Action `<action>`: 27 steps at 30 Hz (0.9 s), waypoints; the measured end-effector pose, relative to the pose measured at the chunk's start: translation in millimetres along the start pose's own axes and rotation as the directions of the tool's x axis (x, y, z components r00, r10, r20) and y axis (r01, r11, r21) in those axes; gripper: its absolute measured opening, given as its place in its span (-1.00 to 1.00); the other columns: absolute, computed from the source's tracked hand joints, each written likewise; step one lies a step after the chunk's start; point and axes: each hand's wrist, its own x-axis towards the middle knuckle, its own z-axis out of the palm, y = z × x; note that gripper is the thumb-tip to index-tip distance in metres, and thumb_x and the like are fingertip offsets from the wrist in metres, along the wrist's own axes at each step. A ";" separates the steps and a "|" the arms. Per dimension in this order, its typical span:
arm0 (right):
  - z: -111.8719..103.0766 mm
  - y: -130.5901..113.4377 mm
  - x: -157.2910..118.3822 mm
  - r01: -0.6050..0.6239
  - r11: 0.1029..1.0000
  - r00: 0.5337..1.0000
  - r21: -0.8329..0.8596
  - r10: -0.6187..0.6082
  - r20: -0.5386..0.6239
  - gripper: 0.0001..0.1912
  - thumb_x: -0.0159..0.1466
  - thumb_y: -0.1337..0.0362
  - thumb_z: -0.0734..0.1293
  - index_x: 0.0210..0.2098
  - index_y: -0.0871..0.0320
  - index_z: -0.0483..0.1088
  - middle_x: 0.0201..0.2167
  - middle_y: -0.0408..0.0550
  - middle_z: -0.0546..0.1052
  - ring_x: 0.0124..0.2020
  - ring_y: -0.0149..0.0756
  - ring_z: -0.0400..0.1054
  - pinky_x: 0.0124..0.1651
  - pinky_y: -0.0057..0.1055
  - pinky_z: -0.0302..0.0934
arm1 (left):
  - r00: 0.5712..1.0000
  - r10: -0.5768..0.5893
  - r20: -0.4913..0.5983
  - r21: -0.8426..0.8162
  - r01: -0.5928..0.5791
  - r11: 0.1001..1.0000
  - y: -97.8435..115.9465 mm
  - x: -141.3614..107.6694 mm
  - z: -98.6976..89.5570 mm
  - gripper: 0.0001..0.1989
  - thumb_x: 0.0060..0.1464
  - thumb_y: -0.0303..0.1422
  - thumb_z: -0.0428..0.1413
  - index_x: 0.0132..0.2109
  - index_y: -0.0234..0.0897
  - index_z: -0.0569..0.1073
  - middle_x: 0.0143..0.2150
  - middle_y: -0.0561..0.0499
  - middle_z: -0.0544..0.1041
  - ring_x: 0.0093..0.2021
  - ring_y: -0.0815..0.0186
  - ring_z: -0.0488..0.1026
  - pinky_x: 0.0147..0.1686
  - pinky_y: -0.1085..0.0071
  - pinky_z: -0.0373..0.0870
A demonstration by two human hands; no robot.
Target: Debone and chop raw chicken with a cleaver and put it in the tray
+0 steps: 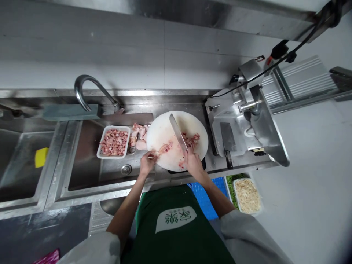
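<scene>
Cutting meat (pixel 166 147) seems underway, right fingers (pixel 186 155) gripping the knife (pixel 178 132), left fingers (pixel 150 154) pinching the meat, the next stroke needing finger clearance.

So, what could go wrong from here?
The left hand grips the near end of the meat piece, so a stroke of the cleaver in the right hand drifting that way might catch its fingers. The meat looks wet and could slip on the smooth round board. The spare knife's handle lies by the counter's front edge, where a sleeve might knock it.
</scene>
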 end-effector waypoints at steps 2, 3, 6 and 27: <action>7.9 -19.5 1.4 0.030 0.999 0.997 0.028 -0.028 -0.066 -0.60 0.51 0.22 0.02 0.15 0.30 0.30 -0.25 0.19 0.59 -0.25 -0.10 0.52 -0.21 -0.34 0.28 | 0.997 -0.051 -0.059 -0.099 0.045 0.994 -5.7 -8.3 -1.3 -0.64 -0.10 -0.10 0.26 -0.28 -0.31 0.50 -0.45 0.03 0.51 -0.57 0.40 0.40 -0.58 0.49 0.32; 14.8 -25.9 2.8 0.039 0.999 0.998 0.027 -0.038 -0.051 -0.60 0.51 0.23 0.02 0.13 0.30 0.32 -0.24 0.21 0.59 -0.25 -0.10 0.52 -0.20 -0.34 0.29 | 0.993 -0.087 -0.082 -0.153 0.073 0.985 -7.1 -12.0 -0.8 -0.66 -0.13 -0.11 0.27 -0.33 -0.30 0.49 -0.47 0.04 0.50 -0.57 0.40 0.40 -0.56 0.49 0.32; 35.0 -30.5 8.7 0.075 0.996 0.981 -0.041 -0.066 0.183 -0.70 0.48 0.32 0.10 -0.02 0.30 0.41 -0.20 0.23 0.59 -0.18 -0.11 0.51 -0.13 -0.35 0.28 | 0.987 -0.128 -0.096 -0.265 0.099 0.959 -6.5 -19.9 2.2 -0.71 -0.17 -0.17 0.29 -0.41 -0.31 0.48 -0.53 0.05 0.48 -0.58 0.40 0.38 -0.55 0.49 0.30; 59.0 -45.4 -0.9 0.124 0.992 0.944 0.013 -0.122 0.307 -0.74 0.47 0.29 0.14 0.00 0.26 0.37 -0.20 0.17 0.59 -0.15 -0.13 0.50 -0.16 -0.39 0.23 | 0.963 -0.215 -0.164 -0.431 0.127 0.893 -8.9 -28.8 -6.8 -0.74 -0.22 -0.25 0.32 -0.40 -0.30 0.49 -0.49 0.04 0.52 -0.54 0.35 0.44 -0.48 0.42 0.38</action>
